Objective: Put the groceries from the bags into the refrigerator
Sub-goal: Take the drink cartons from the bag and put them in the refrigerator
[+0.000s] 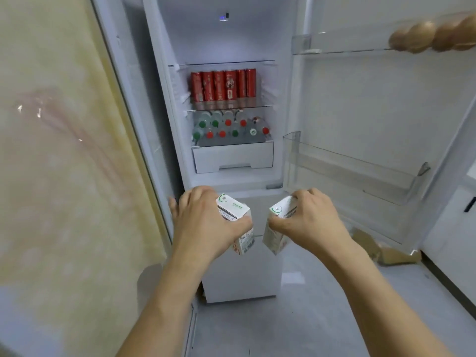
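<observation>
The refrigerator (231,37) stands open in front of me. My left hand (203,222) grips a small white carton (235,210) with green and red print, held below the fridge compartment. My right hand (309,222) grips a second white carton (277,228) beside it, tilted toward the first. Both cartons hang in the air in front of the lower white drawer front (242,279). Several red cans (223,85) line the middle shelf. Bottles with red and green caps (229,128) lie on the shelf below.
The fridge door (373,99) is swung open to the right, with a clear lower bin (360,173) and an upper bin holding brown eggs (432,34). A white drawer (233,159) sits under the bottles. A brown bag (386,249) lies on the floor behind the door. A wall stands at left.
</observation>
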Tool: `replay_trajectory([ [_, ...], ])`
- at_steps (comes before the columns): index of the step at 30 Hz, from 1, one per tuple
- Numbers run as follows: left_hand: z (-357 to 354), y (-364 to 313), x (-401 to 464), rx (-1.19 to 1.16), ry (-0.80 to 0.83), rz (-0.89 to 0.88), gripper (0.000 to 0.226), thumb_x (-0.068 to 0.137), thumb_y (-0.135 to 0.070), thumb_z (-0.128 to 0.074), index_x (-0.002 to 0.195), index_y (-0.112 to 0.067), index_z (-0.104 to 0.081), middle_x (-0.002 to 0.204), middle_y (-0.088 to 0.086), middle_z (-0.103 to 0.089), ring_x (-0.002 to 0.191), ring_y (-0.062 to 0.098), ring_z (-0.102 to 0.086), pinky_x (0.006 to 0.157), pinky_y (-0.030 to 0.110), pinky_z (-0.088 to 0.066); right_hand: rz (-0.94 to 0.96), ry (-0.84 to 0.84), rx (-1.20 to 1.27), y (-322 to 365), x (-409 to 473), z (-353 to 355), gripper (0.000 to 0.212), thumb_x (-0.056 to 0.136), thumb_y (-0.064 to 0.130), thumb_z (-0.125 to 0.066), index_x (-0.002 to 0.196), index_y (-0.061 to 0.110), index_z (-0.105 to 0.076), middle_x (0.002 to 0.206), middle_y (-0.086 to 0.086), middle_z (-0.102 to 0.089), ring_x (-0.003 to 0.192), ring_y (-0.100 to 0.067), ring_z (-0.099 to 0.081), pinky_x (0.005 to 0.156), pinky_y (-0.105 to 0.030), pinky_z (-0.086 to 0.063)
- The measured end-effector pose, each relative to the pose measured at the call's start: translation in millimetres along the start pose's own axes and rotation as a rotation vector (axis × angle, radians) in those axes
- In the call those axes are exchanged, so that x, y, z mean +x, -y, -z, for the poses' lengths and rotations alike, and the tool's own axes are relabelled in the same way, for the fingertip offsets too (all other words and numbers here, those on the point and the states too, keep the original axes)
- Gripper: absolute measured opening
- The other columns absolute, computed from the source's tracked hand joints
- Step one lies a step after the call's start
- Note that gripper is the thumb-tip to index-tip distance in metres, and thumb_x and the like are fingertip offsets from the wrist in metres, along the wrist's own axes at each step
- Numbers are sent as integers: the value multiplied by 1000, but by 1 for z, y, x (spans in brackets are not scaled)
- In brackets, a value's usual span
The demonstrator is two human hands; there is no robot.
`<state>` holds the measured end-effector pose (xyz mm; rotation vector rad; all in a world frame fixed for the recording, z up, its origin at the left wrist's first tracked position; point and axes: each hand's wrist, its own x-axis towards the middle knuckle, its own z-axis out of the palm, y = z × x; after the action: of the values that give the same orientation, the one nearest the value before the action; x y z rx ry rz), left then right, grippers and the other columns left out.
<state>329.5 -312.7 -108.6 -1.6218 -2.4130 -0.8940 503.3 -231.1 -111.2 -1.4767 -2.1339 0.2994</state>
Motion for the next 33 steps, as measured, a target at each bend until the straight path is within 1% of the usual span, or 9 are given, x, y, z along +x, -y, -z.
replay_trajectory([
  [3, 1, 27, 16, -15, -40, 18, 66, 56, -70, -52, 103, -24, -58, 112, -10, -55, 118, 19, -47, 114, 46, -24, 8, 6, 23, 17, 17, -19, 44, 68, 50, -67, 92, 14, -57, 91, -3, -49, 92, -23, -46, 72, -28, -35],
  [7, -8, 48, 49, -46, -68, 44, 52, 56, -68, -54, 86, -26, -56, 100, -11, -55, 103, 19, -52, 102, 40, -33, 16, 32, 37, 29, 50, -35, 45, 67, 50, -67, 92, 15, -59, 88, 0, -48, 90, -22, -47, 72, -29, -38],
  [12, -28, 50, 98, -144, -44, 100, 61, 55, -70, -56, 96, -26, -61, 108, -11, -55, 106, 17, -53, 99, 39, -42, 53, 35, 85, 32, 108, -46, 43, 69, 48, -67, 93, 13, -61, 89, -1, -52, 93, -23, -50, 77, -33, -47],
  [15, -33, 43, 127, -224, -38, 128, 61, 58, -65, -65, 104, -25, -60, 112, -13, -51, 106, 14, -54, 88, 35, -50, 80, 49, 142, 31, 145, -47, 37, 72, 43, -67, 87, 10, -62, 83, 0, -51, 89, -21, -49, 69, -32, -44],
  [19, -37, 32, 174, -298, -60, 158, 40, 68, -50, -76, 95, -24, -60, 107, -15, -51, 88, 3, -57, 77, 30, -51, 111, 79, 238, 25, 202, -51, 32, 67, 45, -65, 74, 14, -60, 80, -3, -55, 79, -19, -53, 53, -27, -36],
  [23, -47, 34, 222, -351, -90, 185, 36, 69, -47, -78, 89, -26, -58, 101, -14, -53, 81, 2, -60, 69, 32, -54, 122, 129, 350, 25, 259, -53, 30, 68, 45, -67, 76, 18, -61, 83, -4, -61, 69, -15, -54, 46, -22, -35],
  [26, -50, 40, 263, -378, -75, 186, 33, 69, -45, -79, 88, -28, -58, 101, -14, -56, 81, -2, -59, 65, 23, -48, 152, 148, 413, 32, 300, -51, 26, 71, 41, -71, 82, 18, -65, 88, -4, -64, 73, -17, -58, 51, -26, -39],
  [31, -50, 43, 335, -407, -110, 129, 29, 69, -44, -80, 82, -30, -58, 98, -14, -57, 79, -2, -59, 63, 23, -47, 193, 222, 518, 52, 368, -48, 31, 64, 40, -81, 88, 26, -68, 85, 5, -69, 77, -15, -64, 68, -39, -54],
  [33, -45, 45, 363, -423, -110, 93, 30, 69, -44, -80, 81, -29, -59, 98, -12, -59, 79, -1, -60, 62, 23, -45, 182, 211, 561, 61, 393, -47, 36, 59, 42, -81, 89, 26, -69, 84, 4, -70, 74, -15, -65, 64, -38, -54],
])
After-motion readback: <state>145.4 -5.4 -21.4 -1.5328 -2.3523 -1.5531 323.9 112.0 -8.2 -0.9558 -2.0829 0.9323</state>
